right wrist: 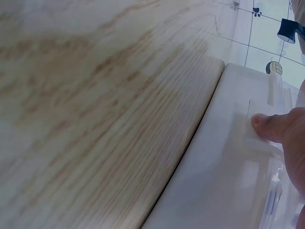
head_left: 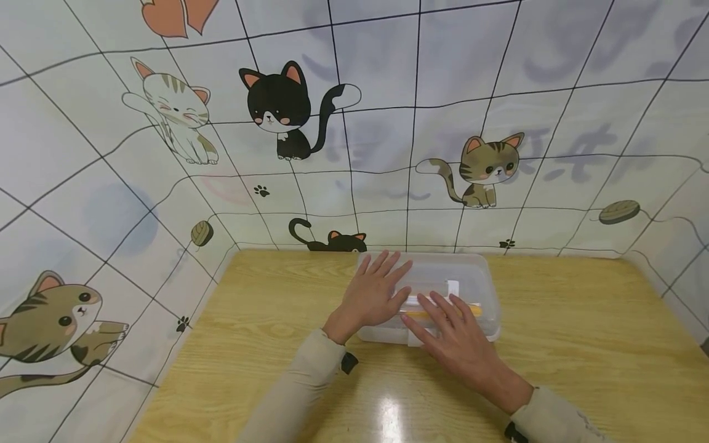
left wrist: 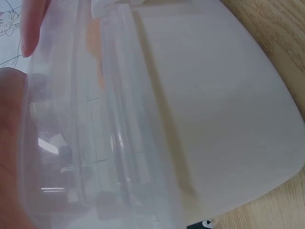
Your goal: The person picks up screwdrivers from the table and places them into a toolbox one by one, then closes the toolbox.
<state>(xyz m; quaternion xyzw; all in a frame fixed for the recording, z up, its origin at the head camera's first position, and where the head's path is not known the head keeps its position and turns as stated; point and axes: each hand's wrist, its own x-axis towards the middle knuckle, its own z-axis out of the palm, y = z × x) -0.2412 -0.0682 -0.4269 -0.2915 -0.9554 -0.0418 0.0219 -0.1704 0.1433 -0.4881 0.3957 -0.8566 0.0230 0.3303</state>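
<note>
A translucent plastic box [head_left: 468, 271] with its lid on sits at the back of the table. My left hand [head_left: 368, 298] rests on the left part of the lid [left wrist: 55, 114], its fingers straight and spread. Over the front right of the box lies my right hand [head_left: 462, 341], also with extended fingers. In the right wrist view, its thumb [right wrist: 267, 126] presses against the latch [right wrist: 257, 107] on the front wall. Through the lid show a yellow-orange strip [head_left: 474, 311] and a white piece [head_left: 453, 287]; what they are, I cannot tell.
The wood-grain table [head_left: 581, 332] extends on both sides of the box. Close behind the box stands a white gridded wall covering [head_left: 382, 141] with printed cats, and it continues along the left and right sides.
</note>
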